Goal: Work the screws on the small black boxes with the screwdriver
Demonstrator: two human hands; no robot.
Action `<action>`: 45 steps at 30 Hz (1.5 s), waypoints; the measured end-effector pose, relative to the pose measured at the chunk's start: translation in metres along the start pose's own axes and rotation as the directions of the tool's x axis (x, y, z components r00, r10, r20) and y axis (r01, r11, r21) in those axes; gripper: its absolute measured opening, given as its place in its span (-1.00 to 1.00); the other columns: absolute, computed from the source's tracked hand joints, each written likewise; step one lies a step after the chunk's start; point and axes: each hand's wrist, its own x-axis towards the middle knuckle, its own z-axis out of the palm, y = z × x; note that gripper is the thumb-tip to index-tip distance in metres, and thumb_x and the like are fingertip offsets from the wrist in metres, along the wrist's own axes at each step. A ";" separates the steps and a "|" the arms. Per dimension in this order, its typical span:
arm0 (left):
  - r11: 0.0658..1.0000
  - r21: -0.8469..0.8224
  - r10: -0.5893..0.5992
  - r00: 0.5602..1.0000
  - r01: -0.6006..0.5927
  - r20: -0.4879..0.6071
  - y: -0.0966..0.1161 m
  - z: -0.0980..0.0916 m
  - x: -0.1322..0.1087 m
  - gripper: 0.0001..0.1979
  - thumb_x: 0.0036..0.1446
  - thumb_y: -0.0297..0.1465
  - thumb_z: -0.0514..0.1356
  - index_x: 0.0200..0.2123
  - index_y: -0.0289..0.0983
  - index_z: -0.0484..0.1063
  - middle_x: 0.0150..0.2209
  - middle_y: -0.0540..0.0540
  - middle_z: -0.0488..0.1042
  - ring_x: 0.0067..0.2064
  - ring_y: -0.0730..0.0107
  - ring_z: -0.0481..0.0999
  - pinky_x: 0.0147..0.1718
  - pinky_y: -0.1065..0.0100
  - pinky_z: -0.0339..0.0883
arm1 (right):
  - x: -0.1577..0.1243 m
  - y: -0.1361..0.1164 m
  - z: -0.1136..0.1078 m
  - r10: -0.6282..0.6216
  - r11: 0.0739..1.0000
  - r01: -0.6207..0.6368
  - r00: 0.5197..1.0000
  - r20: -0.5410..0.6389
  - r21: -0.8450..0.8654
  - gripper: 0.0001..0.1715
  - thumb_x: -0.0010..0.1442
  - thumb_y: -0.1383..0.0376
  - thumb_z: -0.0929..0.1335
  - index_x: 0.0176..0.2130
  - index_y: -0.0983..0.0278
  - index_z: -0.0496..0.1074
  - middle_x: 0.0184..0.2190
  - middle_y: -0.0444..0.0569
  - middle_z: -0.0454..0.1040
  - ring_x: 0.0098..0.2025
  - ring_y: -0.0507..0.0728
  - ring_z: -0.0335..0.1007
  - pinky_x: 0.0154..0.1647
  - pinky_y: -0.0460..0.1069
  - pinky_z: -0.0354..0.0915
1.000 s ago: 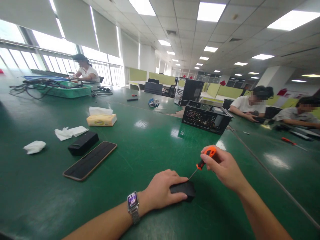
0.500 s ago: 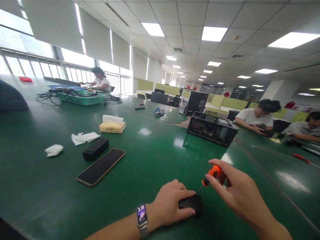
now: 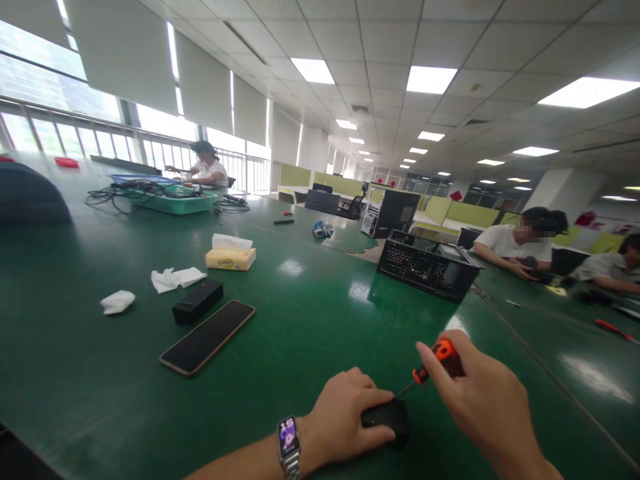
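Observation:
Near the front of the green table lies a small black box-like device (image 3: 389, 421). My left hand (image 3: 350, 413) grips it, with the thumb along the near side and the index finger along the far side. An orange and black screwdriver (image 3: 442, 359) is held by its handle in my right hand (image 3: 485, 393). The screwdriver slants down to the left, and its tip meets the device's top edge close to my left index finger. Whether the tip sits in a screw is too small to tell.
To the left lie a phone (image 3: 209, 337), a black oblong box (image 3: 198, 302), crumpled tissues (image 3: 178, 279) and a tissue pack (image 3: 231, 257). Further off are a green basket (image 3: 185, 204) with cables and an open computer case (image 3: 427, 267). Other people (image 3: 515, 243) sit at the table's far sides.
My right hand's fingers have wrapped further round the screwdriver handle, and the hand has turned. The left hand keeps its hold on the device. The whole view has shifted slightly.

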 end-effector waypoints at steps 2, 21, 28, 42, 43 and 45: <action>1.000 -0.010 -0.011 1.000 0.011 0.009 0.001 -0.002 0.000 -0.55 0.07 -0.08 0.26 0.02 -0.07 0.44 -0.16 -0.05 0.53 -0.16 0.21 0.44 -0.13 0.28 0.31 | 0.000 0.002 -0.001 -0.003 1.000 0.002 1.000 0.025 0.006 -0.64 0.20 -0.07 0.23 -0.38 0.12 0.30 -0.67 -0.15 0.41 -0.61 0.19 0.38 -0.61 -0.05 0.03; 0.995 -0.091 -0.041 0.995 0.049 0.086 0.001 -0.011 0.004 -0.55 0.05 -0.13 0.29 0.00 -0.14 0.44 -0.16 -0.05 0.52 -0.15 0.23 0.44 -0.13 0.30 0.29 | 0.008 0.021 -0.007 -0.022 0.986 0.006 0.995 0.094 0.164 -0.58 0.14 -0.11 0.27 -0.41 0.16 0.34 -0.69 -0.18 0.32 -0.65 0.09 0.24 -0.58 -0.07 0.02; 0.995 -0.088 -0.038 0.996 0.045 0.081 -0.001 -0.009 0.004 -0.55 0.05 -0.14 0.30 0.00 -0.15 0.44 -0.16 -0.05 0.52 -0.15 0.23 0.44 -0.12 0.29 0.29 | 0.009 0.018 -0.006 -0.008 0.982 -0.018 0.991 0.133 0.190 -0.60 0.15 -0.09 0.27 -0.40 0.16 0.32 -0.67 -0.19 0.32 -0.62 0.08 0.22 -0.55 -0.07 0.04; 0.998 -0.066 -0.015 0.994 0.022 0.106 -0.001 -0.013 0.005 -0.54 0.06 -0.13 0.29 0.02 -0.16 0.42 -0.13 -0.06 0.52 -0.14 0.22 0.44 -0.14 0.29 0.28 | 0.007 0.014 -0.011 -0.035 0.983 -0.003 0.979 0.203 0.181 -0.58 0.18 -0.11 0.23 -0.38 0.15 0.36 -0.65 -0.17 0.37 -0.59 0.10 0.27 -0.54 -0.06 0.05; 0.998 -0.069 -0.001 0.994 0.009 0.113 -0.001 -0.014 0.005 -0.53 0.06 -0.14 0.29 0.02 -0.16 0.41 -0.12 -0.06 0.52 -0.13 0.21 0.44 -0.13 0.29 0.28 | 0.007 0.015 -0.012 -0.031 0.984 -0.009 0.975 0.220 0.180 -0.58 0.19 -0.11 0.21 -0.37 0.15 0.37 -0.65 -0.17 0.37 -0.59 0.11 0.28 -0.53 -0.06 0.05; 0.996 -0.081 0.032 0.991 -0.022 0.129 -0.002 -0.016 0.005 -0.51 0.06 -0.16 0.30 0.05 -0.17 0.39 -0.10 -0.06 0.51 -0.11 0.22 0.44 -0.11 0.30 0.28 | 0.007 0.017 -0.016 -0.045 0.980 -0.009 0.963 0.265 0.198 -0.64 0.21 -0.03 0.21 -0.33 0.14 0.37 -0.62 -0.18 0.39 -0.58 0.10 0.28 -0.52 -0.06 0.08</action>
